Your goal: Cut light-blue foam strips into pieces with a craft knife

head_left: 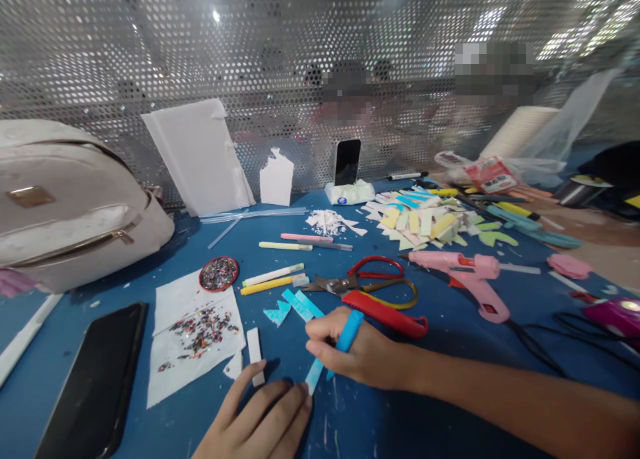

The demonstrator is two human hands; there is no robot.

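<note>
My right hand [377,355] is closed around a blue marker [351,330], held at a slant over a small strip [314,377] that is partly coloured light blue. My left hand [263,415] lies flat on the blue table, fingers spread, its fingertips touching the near end of that strip. Beside its extended finger rests a white strip [255,352]. Just beyond my right hand are light blue strips [303,303] and a zigzag-cut blue piece [277,313]. Scissors [345,284] and a red-handled cutter [387,314] lie close by.
Several markers [273,284] lie mid-table. To the right are a pink glue gun [463,264] with a trailing cord and a pile of coloured strips [425,219]. Left are a phone [93,385], glitter-strewn paper [163,372] and a backpack [70,225]. A perforated metal panel [280,52] stands behind.
</note>
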